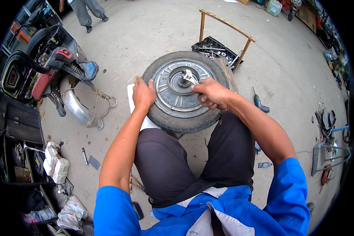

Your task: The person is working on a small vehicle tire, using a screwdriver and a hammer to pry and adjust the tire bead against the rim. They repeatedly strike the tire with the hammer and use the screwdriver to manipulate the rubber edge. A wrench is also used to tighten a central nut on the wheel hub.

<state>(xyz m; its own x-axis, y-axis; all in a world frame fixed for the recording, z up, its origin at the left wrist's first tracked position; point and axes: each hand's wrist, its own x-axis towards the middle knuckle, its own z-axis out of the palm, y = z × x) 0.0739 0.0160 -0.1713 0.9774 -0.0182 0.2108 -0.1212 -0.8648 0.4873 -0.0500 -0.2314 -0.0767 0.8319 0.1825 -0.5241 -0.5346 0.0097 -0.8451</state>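
A hub-motor wheel (173,105) with a black tyre (192,126) lies flat in front of my knees. My right hand (212,93) is closed round an adjustable wrench (190,77), whose jaws are at the axle (182,83) in the middle of the hub. Whether the jaws grip the axle nut I cannot tell. My left hand (144,93) rests on the tyre's left side, the thumb toward the rim and the fingers spread along the outer edge; it holds no tool.
Beyond the wheel stands a black tool crate (211,44) with a wooden handle frame (228,25). A cordless drill (260,103) lies to the right. A partly dismantled scooter (47,70) stands at left, near cluttered shelves (23,157). Another person (84,13) stands far left.
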